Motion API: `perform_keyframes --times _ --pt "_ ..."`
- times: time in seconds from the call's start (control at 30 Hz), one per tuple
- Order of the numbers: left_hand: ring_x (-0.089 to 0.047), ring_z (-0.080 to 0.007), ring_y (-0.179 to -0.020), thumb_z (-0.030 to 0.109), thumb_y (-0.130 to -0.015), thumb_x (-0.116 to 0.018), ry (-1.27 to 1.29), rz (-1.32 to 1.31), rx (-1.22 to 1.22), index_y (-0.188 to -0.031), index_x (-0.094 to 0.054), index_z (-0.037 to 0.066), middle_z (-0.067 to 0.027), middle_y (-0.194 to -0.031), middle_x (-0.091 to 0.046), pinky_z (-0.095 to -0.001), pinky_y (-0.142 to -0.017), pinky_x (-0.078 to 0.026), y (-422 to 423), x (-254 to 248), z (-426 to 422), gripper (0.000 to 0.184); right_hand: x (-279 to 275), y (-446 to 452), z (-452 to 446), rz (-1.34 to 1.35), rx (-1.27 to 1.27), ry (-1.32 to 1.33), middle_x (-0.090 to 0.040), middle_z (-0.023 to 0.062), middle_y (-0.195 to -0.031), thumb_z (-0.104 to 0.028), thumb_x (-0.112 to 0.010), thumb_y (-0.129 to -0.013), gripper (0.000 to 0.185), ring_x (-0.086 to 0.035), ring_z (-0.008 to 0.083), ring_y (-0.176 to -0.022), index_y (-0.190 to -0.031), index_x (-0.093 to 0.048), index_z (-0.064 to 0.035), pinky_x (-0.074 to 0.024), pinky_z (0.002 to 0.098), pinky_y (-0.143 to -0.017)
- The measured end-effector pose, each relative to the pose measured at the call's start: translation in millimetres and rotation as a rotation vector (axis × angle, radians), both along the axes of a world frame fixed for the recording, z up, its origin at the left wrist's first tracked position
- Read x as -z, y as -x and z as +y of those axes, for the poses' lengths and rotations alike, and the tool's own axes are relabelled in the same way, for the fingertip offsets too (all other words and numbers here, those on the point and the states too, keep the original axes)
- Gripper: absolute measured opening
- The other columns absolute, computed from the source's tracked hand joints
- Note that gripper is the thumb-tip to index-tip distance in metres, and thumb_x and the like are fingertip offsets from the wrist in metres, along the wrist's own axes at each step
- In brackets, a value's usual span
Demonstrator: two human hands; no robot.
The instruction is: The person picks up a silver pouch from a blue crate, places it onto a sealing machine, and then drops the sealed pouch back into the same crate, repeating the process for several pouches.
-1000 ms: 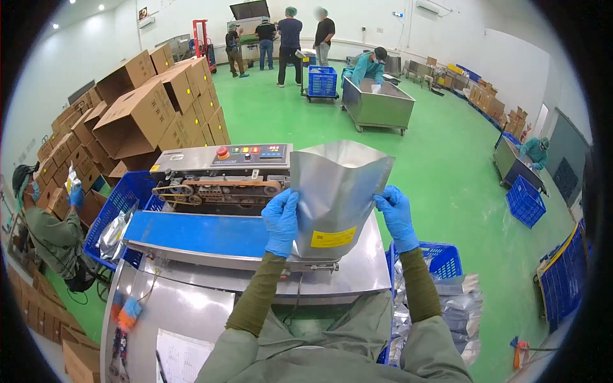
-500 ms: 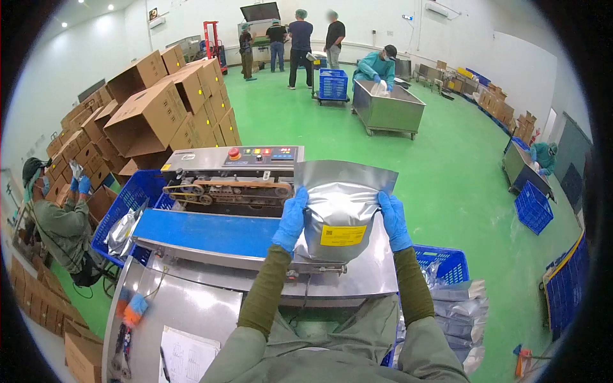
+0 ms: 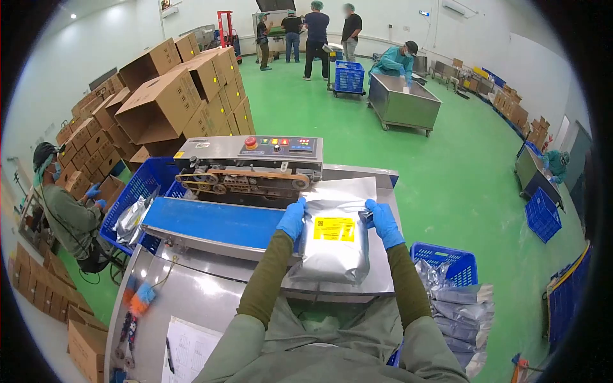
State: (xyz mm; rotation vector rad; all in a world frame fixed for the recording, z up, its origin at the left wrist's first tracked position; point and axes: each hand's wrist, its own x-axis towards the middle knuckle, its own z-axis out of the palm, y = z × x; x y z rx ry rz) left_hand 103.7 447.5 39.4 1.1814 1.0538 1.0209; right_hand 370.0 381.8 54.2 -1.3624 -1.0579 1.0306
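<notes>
A filled silver pouch (image 3: 333, 255) with a yellow label lies on the steel surface at the right end of the blue conveyor belt (image 3: 211, 223). My left hand (image 3: 292, 219), in a blue glove, grips its upper left edge. On the upper right edge, my right hand (image 3: 384, 223) has its gloved fingers closed. The pouch's flat top edge points away from me, beside the sealing machine (image 3: 249, 166) with its belts and control panel.
Left of the machine, a blue crate (image 3: 143, 191) holds silver pouches. Another crate (image 3: 447, 255) with pouches stands by my right arm. Papers (image 3: 191, 351) and a pen lie at lower left. A co-worker (image 3: 67, 204) sits at far left, near stacked cartons (image 3: 159, 105).
The pouch has gone from upright between my hands to lying on the steel surface, its top tipped away. The co-worker at left has lowered their hands.
</notes>
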Motion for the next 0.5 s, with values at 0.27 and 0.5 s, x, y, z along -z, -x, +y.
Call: perform_keyframes --times 0.27,0.5 --pt "-0.042 -0.0178 -0.075 0.042 -0.091 -0.044 -0.269 0.361 -0.014 -0.089 -0.057 0.004 -0.0047 -0.082 -0.05 -0.0332 -0.071 -0.037 81 30 43 0.04 -9 44 -14 0.165 -0.292 -0.025 -0.06 0.0097 -0.075 -0.027 -0.052 -0.089 0.028 -0.059 0.0162 -0.061 -0.088 -0.059 -0.0003 -0.0508 0.0277 -0.054" --pt "-0.029 -0.0337 -0.13 0.022 -0.093 -0.042 -0.877 0.851 -0.172 -0.131 -0.035 -0.004 -0.0217 -0.141 -0.028 -0.0379 -0.108 -0.021 98 -42 -43 0.047 33 -119 -200 -0.511 0.613 0.109 -0.057 0.0127 -0.068 -0.036 -0.06 -0.079 0.039 -0.061 0.021 -0.063 -0.083 -0.056 0.002 -0.0472 0.0348 -0.058"
